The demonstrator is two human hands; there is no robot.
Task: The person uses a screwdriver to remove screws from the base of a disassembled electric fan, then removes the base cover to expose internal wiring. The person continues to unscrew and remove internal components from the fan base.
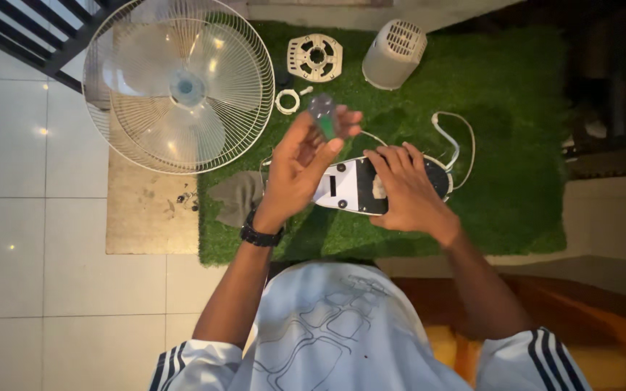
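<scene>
Two hands in play over the green mat (516, 108). The left hand (295, 170) is raised, grip clenched on one small tool (323, 116) with a clear handle and a green band — it's blurred, so whether it's a screwdriver is hard to say. The right hand (403, 188) lies flat, fingers spread, grip released, pressing on the one fan base (353, 187) that lies upside down on the mat just under the tool.

The base — white on the left half, black on the right, rounded in outline, with a dark slot and a couple of small dark dots on the white part. Its right end is mostly covered by the right hand.

Count the rest: one fan head (179, 83) with wire cage and pale blades at upper left, its top edge cut off by the frame. One round slotted plate (314, 56), one beige vented cover (394, 52), one small white ring (287, 101), one white cord (458, 141) curling off the base. One grey cloth (237, 195) beside the left wrist, which wears one black watch (259, 235). A few tiny dark bits (186, 199) sit on the brown board (146, 224) — too small to count or identify.
</scene>
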